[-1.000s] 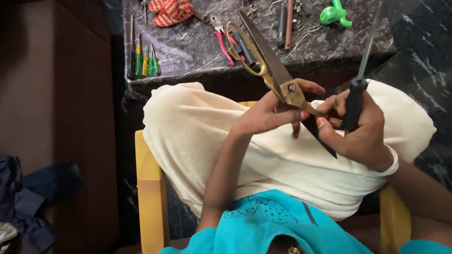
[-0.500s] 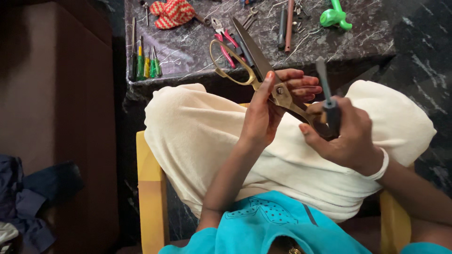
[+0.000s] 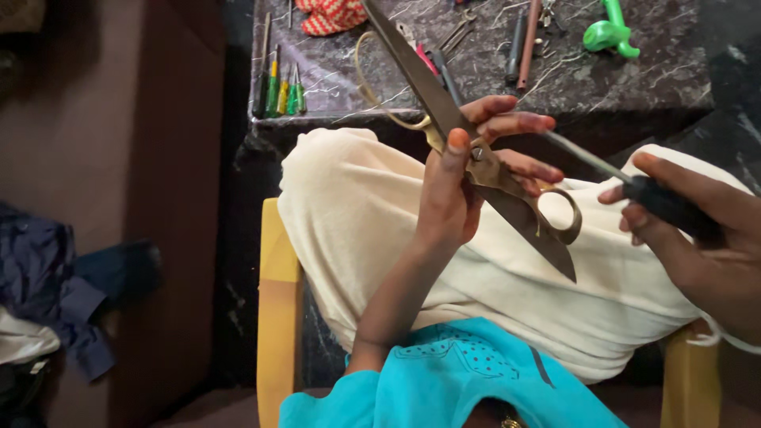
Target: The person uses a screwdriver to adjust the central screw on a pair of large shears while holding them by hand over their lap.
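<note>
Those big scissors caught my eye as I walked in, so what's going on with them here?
A seated person holds a large pair of brass-handled scissors at the pivot with the left hand, blades open, over the lap. The right hand grips a black-handled screwdriver, its shaft pointing toward the pivot screw. In front of them, a dark marble-patterned table carries a row of green and yellow screwdrivers, a green plastic object and a red-and-white cloth.
</note>
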